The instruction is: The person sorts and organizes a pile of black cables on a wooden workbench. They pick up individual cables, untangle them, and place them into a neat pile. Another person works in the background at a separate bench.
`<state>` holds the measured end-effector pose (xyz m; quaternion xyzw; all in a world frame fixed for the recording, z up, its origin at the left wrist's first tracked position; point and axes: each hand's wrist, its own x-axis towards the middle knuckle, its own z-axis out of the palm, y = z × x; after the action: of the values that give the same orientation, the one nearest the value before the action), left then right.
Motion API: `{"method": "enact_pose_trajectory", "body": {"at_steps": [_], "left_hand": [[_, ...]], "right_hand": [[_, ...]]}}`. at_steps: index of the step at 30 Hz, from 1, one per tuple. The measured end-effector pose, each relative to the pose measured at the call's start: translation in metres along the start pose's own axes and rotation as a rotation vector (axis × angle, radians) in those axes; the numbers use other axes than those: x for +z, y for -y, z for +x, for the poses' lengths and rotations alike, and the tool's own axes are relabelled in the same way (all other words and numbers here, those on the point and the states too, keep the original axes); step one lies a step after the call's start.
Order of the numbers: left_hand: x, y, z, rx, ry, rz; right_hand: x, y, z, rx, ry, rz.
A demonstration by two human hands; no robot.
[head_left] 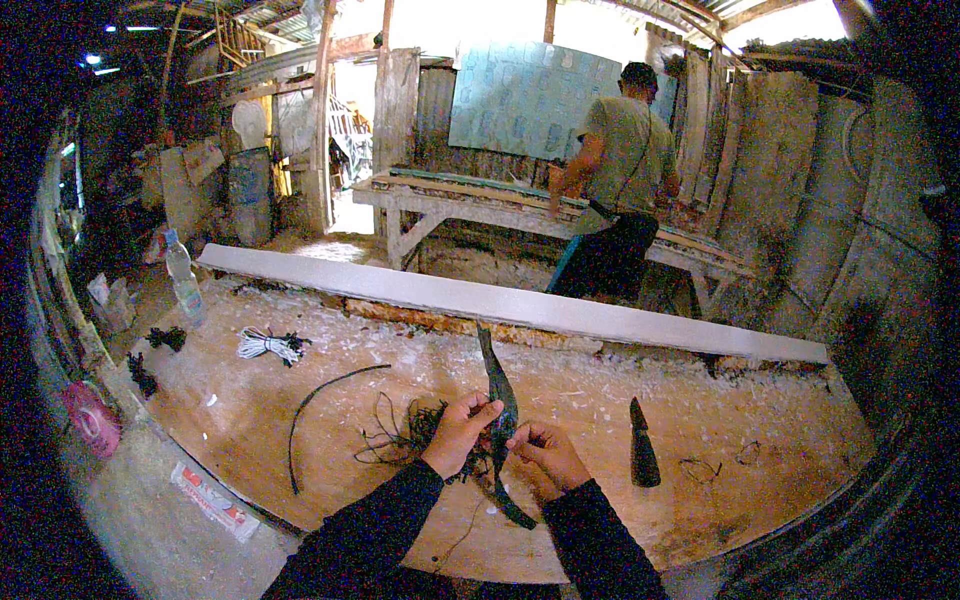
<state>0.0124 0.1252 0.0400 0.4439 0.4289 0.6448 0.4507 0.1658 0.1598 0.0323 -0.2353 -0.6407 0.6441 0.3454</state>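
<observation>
A long dark strip (503, 405), broad in the middle and narrow at both ends, stands up between my hands over the table. My left hand (462, 432) is closed on its left edge, thumb on top. My right hand (550, 455) pinches at its right edge; whether a thin cord is also in those fingertips is too small to tell. Under and beside my left hand lies a tangle of black cord (408, 435). To the right of my right hand rests a dark, tapered, pointed object (643, 450), its kind unclear.
On the wooden table (580, 375) lie a curved black tube (320, 400), a white-and-black cord bundle (270, 344) and black bundles (165, 338). A plastic bottle (182, 272) stands at the left. A long white board (500, 298) borders the far edge. Beyond, a person (625, 150) works at another bench (450, 205).
</observation>
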Motion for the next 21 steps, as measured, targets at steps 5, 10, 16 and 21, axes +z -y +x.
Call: {"method": "enact_pose_trajectory", "body": {"at_steps": [5,10,16,21], "left_hand": [[0.0,0.0,-0.002,-0.097,0.083,0.003],[0.0,0.002,-0.005,-0.117,0.294,0.198],[-0.006,-0.003,-0.003,-0.089,0.225,0.151],[-0.007,-0.01,-0.004,-0.16,0.173,-0.099]], "right_hand": [[-0.001,0.005,0.002,-0.053,-0.096,-0.028],[-0.009,0.005,0.004,-0.02,-0.204,0.084],[-0.022,0.003,0.009,-0.097,-0.31,0.414],[-0.033,0.011,0.005,-0.17,-0.392,0.361]]}}
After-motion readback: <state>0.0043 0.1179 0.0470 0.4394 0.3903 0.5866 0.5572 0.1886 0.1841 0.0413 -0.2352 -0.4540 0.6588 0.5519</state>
